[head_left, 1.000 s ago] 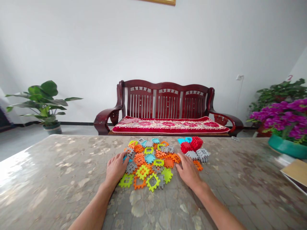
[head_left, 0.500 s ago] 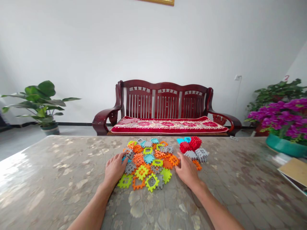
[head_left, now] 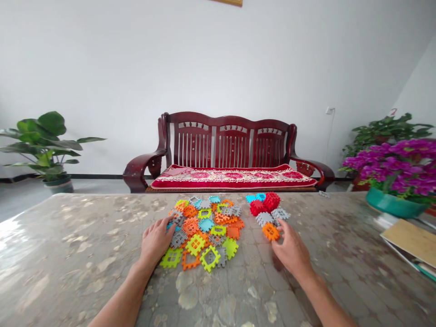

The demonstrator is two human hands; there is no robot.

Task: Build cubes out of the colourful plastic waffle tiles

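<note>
My right hand (head_left: 292, 247) pinches the edge of an orange toothed building tile (head_left: 270, 231), between thumb and fingers. That tile is beside the stacked grey tiles (head_left: 265, 219) and just in front of the red tiles (head_left: 271, 201). My left hand (head_left: 157, 238) lies at the left edge of a loose spread of interlocking tiles in orange, green, grey and blue. Its fingers are stretched out, with the tips touching the grey and blue tiles there. A green tile with a square grid opening (head_left: 171, 258) lies below its thumb.
Two blue tiles (head_left: 255, 197) lie behind the red ones. A single grey tile (head_left: 324, 194) is near the table's far edge. On the right stand a teal flower pot (head_left: 391, 204) and a tan-covered book (head_left: 408, 236). A wooden bench (head_left: 232, 141) is beyond the table (head_left: 102, 254).
My right hand has moved right, carrying an orange tile from the mixed spread to the sorted stacks. My left hand stays by the spread. The view has shifted slightly.
</note>
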